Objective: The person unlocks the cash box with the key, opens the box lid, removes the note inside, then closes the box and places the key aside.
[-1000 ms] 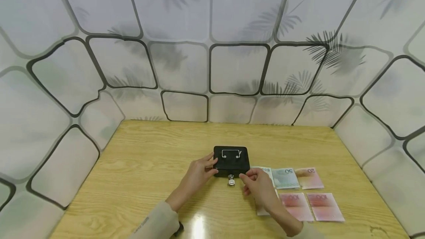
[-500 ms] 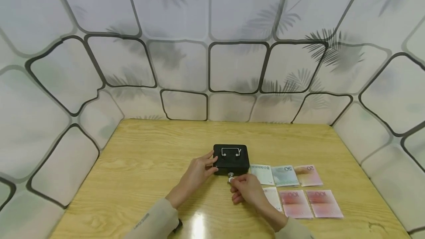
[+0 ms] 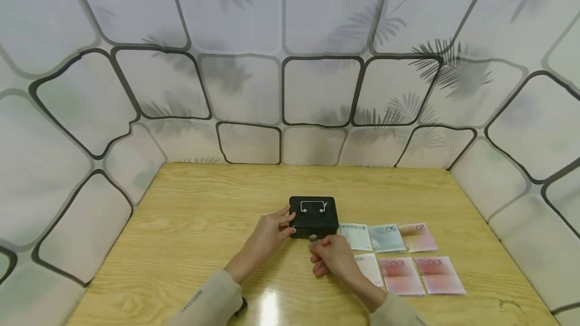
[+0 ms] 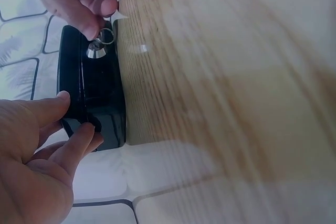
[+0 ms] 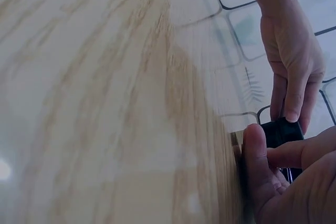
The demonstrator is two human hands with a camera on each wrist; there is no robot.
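Observation:
A small black cash box with a wire handle on its closed lid sits on the table. My left hand holds its left end, fingers along the lid edge and thumb low at the front corner. At the front, a silver lock sticks out, with a key ring hanging by it. My right hand pinches the key at this lock between thumb and forefinger; the key itself is mostly hidden by the fingertips. In the right wrist view the box is partly covered by the right fingers.
Banknotes lie in two rows right of the box: a green note, a 50, a 20, two 100s, and another note partly behind my right hand. Patterned cloth walls enclose the wooden table.
My right hand has moved left from the box's front right corner to the lock and now pinches the key there. The left hand keeps its hold on the box.

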